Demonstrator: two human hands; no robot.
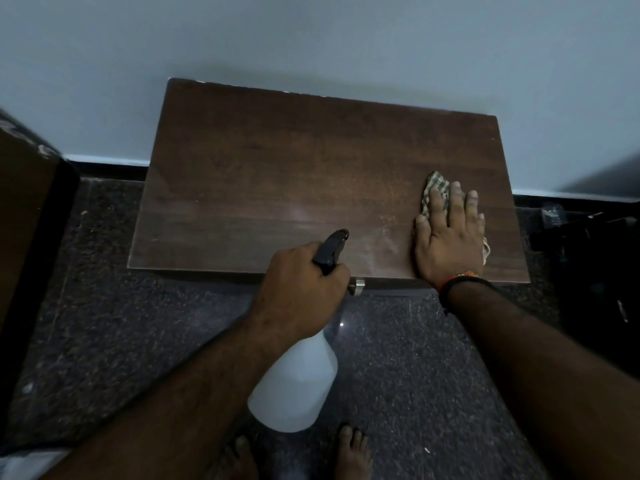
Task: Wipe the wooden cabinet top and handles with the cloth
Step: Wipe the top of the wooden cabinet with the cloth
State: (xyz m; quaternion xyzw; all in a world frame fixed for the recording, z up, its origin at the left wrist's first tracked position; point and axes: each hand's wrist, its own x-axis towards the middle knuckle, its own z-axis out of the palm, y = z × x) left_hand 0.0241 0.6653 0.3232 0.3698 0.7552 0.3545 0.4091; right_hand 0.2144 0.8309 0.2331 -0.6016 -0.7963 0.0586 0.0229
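Observation:
The dark wooden cabinet top (277, 174) fills the middle of the view, against a pale wall. My right hand (450, 237) lies flat on its right front part, pressing a checked cloth (435, 188) onto the wood; the cloth shows above my fingers and at my palm's right side. My left hand (304, 282) grips a white spray bottle (298, 382) by its black trigger head (330, 249), nozzle pointing over the front edge. A metal handle (358, 285) peeks out below the front edge, beside my left hand. A faint wet smear shows near the middle front.
Dark speckled stone floor (138, 323) lies in front of the cabinet, with my bare feet (353, 455) at the bottom. A brown piece of furniture (27, 220) stands at the left. Dark objects (588, 254) sit on the floor to the right.

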